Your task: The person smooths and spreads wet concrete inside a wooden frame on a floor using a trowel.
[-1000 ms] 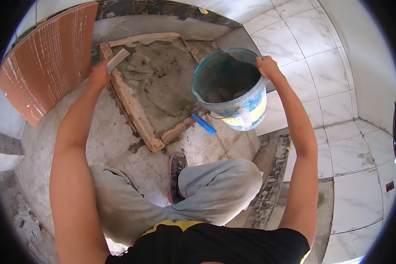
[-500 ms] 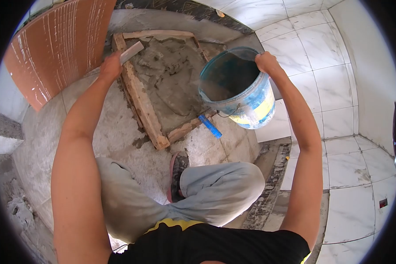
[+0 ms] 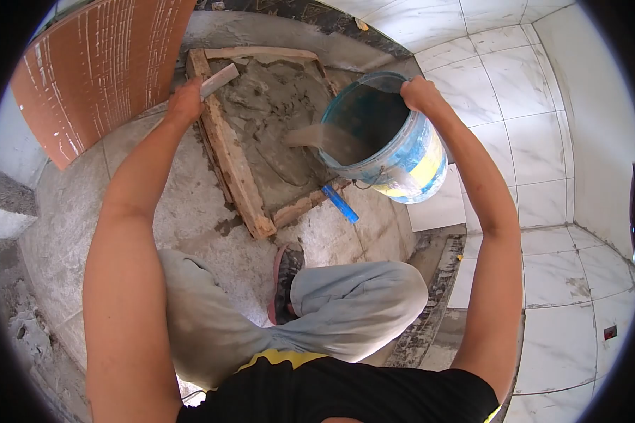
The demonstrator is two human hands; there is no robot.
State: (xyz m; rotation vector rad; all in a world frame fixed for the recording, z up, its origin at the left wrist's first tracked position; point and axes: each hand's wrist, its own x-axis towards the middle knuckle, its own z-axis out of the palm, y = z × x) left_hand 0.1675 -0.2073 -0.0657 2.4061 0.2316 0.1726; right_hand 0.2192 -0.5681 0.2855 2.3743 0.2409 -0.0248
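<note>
My right hand [image 3: 419, 94] is closed round the rim of a blue, white and yellow plastic bucket [image 3: 422, 156], tilted to the left. A stream of grey-brown water [image 3: 310, 137] spills over its lip onto wet grey mortar [image 3: 275, 106]. The mortar lies inside a rough wooden frame [image 3: 240, 166] on the floor. In my left hand [image 3: 185, 103] is a flat, pale rectangular piece [image 3: 219, 81], held over the frame's left corner; my fingers hide its other end. A blue, tube-like object [image 3: 341, 204] rests by the frame's near right edge, below the bucket.
An orange-brown board with white streaks [image 3: 102, 74] leans at the far left. White marbled wall tiles [image 3: 533, 151] line the right side. My shoe [image 3: 284, 278] is on the dusty floor just in front of the frame. A white tile [image 3: 436, 201] stands behind the bucket.
Water has started to pour from the bucket onto the mortar. The bucket tips a little further left, while my left hand keeps its hold near the frame's corner.
</note>
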